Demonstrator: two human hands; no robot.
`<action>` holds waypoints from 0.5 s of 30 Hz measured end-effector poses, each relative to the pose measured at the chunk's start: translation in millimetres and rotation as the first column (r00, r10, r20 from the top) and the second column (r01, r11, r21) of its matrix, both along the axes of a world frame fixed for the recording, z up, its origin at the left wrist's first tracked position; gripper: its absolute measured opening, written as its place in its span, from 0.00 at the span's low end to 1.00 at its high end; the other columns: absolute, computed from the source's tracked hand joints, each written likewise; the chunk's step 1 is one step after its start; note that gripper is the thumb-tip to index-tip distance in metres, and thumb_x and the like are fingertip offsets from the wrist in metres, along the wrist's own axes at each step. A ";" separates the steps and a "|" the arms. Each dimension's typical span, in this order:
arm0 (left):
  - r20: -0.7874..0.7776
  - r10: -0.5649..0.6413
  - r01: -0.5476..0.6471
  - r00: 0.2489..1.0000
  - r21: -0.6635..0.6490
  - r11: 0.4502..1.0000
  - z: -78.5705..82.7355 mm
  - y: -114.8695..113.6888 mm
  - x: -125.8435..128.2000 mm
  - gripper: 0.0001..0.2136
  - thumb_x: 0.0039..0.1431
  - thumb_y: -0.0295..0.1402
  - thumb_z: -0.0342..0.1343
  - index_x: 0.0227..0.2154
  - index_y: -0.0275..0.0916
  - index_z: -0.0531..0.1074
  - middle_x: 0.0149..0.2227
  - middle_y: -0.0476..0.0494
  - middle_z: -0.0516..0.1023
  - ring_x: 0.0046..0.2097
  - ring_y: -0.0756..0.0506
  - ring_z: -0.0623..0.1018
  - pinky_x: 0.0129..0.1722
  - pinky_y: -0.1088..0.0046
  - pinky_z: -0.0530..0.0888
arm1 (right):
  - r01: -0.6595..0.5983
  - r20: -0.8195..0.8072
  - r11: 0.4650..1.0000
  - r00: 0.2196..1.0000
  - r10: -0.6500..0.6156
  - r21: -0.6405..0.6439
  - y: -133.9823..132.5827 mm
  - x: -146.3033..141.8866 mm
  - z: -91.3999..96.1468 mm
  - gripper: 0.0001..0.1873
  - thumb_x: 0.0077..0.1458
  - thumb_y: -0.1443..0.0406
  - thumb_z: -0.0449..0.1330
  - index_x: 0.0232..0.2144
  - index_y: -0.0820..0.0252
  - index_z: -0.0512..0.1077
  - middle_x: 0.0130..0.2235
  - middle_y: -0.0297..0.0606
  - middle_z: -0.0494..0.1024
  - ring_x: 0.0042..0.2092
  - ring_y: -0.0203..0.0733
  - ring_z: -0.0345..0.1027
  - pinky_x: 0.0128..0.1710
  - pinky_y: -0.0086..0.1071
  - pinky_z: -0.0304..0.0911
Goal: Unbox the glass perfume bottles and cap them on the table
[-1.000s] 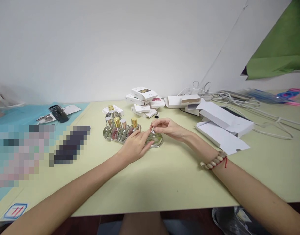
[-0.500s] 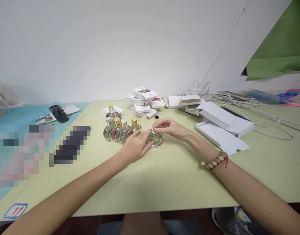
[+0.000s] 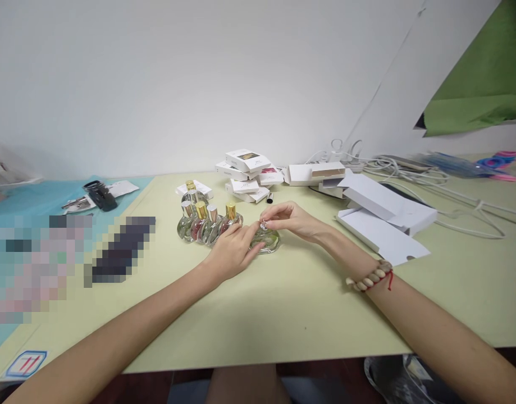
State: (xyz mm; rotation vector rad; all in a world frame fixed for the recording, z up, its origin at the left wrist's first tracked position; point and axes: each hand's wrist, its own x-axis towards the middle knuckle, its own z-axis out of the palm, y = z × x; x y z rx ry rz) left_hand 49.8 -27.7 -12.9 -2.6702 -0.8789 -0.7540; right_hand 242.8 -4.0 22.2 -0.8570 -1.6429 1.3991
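A round, flat glass perfume bottle (image 3: 271, 241) with pale green liquid stands upright on the table. My left hand (image 3: 236, 247) is wrapped around its left side, thumb in front. The fingers of my right hand (image 3: 285, 217) pinch the silver sprayer neck (image 3: 264, 225) on top of the bottle; the fingertips partly hide it. Behind the hands lies a small cap (image 3: 269, 198), its dark opening showing. Left of my left hand stand several similar perfume bottles (image 3: 199, 229) with gold and silver caps.
White printed boxes (image 3: 247, 174) are stacked at the back. Opened white cartons (image 3: 384, 213) and white cables (image 3: 409, 171) lie to the right. A black object (image 3: 100, 194) sits on the blue cover (image 3: 68, 191) at left. A green cloth (image 3: 480, 78) hangs upper right.
My right fingertips have shifted slightly left over the sprayer neck, covering more of it. My left hand stays on the bottle.
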 end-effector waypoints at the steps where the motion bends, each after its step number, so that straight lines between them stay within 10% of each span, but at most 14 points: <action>1: 0.005 -0.004 0.004 1.000 -0.001 1.000 -0.4 0.2 0.0 0.20 0.62 0.38 0.37 0.52 0.31 0.54 0.39 0.39 0.73 0.41 0.45 0.72 0.46 0.67 0.65 | 0.003 0.008 1.000 1.000 -0.003 -0.001 -0.2 0.0 0.5 0.09 0.35 0.65 0.67 0.25 0.57 0.76 0.32 0.34 0.76 0.35 0.35 0.68 0.38 0.32 0.63; 15: 0.007 0.001 -0.001 1.000 -0.005 1.000 1.8 -1.3 0.2 0.18 0.62 0.39 0.38 0.49 0.32 0.58 0.40 0.39 0.73 0.42 0.44 0.72 0.44 0.66 0.66 | 0.007 0.145 0.994 0.989 -0.023 0.112 -0.9 2.5 6.6 0.12 0.35 0.62 0.67 0.28 0.57 0.77 0.33 0.37 0.78 0.38 0.41 0.70 0.40 0.36 0.63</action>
